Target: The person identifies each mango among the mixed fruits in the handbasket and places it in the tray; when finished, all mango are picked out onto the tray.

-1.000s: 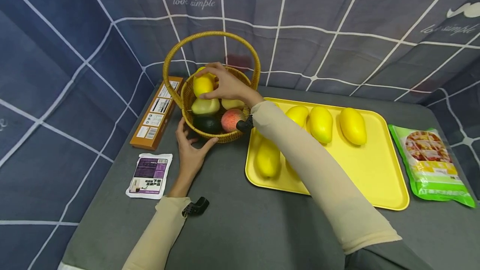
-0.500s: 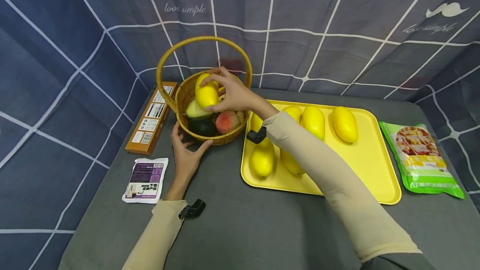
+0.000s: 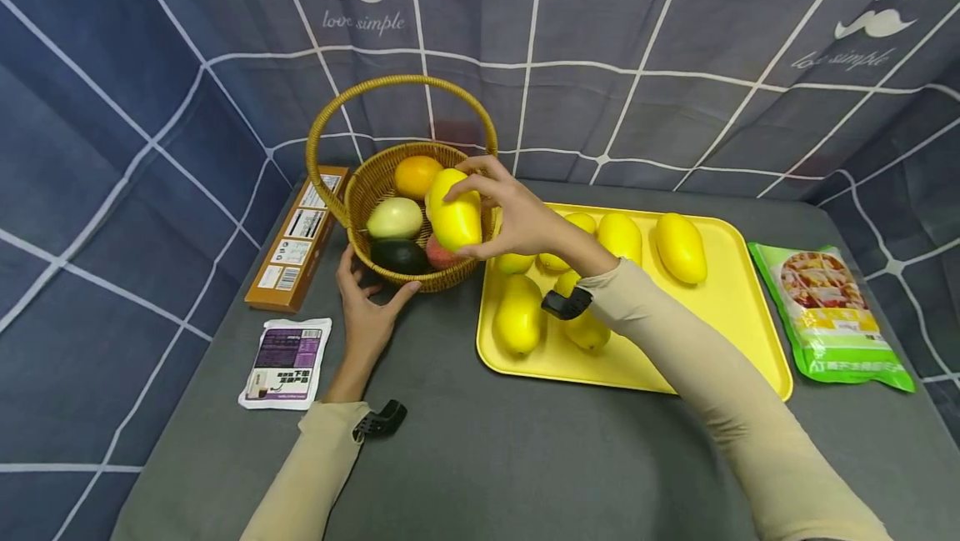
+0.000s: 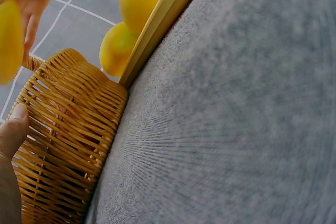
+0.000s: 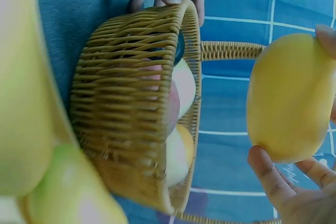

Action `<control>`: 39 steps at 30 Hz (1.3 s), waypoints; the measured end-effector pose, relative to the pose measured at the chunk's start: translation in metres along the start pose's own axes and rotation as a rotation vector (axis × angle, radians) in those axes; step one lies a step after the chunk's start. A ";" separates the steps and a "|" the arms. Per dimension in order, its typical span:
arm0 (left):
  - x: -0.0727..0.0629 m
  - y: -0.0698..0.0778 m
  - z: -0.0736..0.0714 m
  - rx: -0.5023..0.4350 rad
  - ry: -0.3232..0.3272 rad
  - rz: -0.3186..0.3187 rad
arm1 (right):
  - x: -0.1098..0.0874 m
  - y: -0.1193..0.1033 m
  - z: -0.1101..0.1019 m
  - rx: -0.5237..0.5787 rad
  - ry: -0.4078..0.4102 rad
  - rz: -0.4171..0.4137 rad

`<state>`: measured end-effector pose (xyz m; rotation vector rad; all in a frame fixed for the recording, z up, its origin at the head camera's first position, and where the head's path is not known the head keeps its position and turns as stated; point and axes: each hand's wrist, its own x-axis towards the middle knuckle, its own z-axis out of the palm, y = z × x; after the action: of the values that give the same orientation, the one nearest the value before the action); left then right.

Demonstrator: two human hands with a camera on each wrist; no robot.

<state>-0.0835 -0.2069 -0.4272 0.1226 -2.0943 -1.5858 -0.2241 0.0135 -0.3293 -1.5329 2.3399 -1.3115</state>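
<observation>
My right hand (image 3: 517, 212) grips a yellow mango (image 3: 459, 212) over the right side of the wicker basket (image 3: 450, 281). In the right wrist view the mango (image 5: 291, 98) is apart from the basket, held between fingertips. At the basket's front left, my left hand (image 3: 367, 316) holds its side; the left wrist view shows the thumb (image 4: 16, 124) against the weave near the rim. Inside lie an orange-coloured fruit (image 3: 417, 177), a pale green fruit (image 3: 395, 218), a dark green avocado (image 3: 400, 257) and a peach (image 3: 439, 254), partly hidden by the mango.
A yellow tray (image 3: 720, 324) with several mangoes stands right of the basket. Beyond it lies a green food bag (image 3: 832, 316). Left of the basket are an orange-brown box (image 3: 296, 241) and a purple-and-white pouch (image 3: 287, 363). The basket's handle (image 3: 401, 81) arches upright; a grid-patterned curtain hangs behind.
My right hand has raised the mango from the back left of the basket and moved it right and nearer, uncovering the orange-coloured fruit. The left hand stays at the basket; the view has shifted slightly.
</observation>
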 end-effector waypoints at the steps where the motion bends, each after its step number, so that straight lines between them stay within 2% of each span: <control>1: 0.000 0.000 0.000 -0.001 0.000 -0.002 | -0.006 0.000 -0.003 -0.007 0.007 0.002; 11: -0.001 -0.007 -0.001 -0.002 0.010 -0.023 | -0.062 0.001 -0.022 -0.065 0.032 0.066; 12: -0.003 -0.003 -0.001 -0.009 0.007 -0.021 | -0.067 0.001 -0.022 -0.071 0.036 0.069; 15: -0.005 -0.002 -0.001 -0.001 0.006 -0.021 | -0.082 0.000 -0.025 -0.089 0.044 0.079; 26: -0.001 -0.007 0.000 -0.014 -0.002 0.011 | -0.159 -0.004 -0.033 -0.135 0.152 0.173; 31: 0.000 -0.005 0.000 -0.005 -0.001 -0.005 | -0.193 0.001 -0.034 -0.137 0.205 0.254; 39: 0.000 0.001 0.002 0.017 0.007 -0.025 | -0.228 0.002 -0.039 -0.151 0.255 0.320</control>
<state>-0.0837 -0.2048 -0.4269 0.1605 -2.1088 -1.5802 -0.1276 0.2145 -0.3926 -1.0066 2.7510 -1.3420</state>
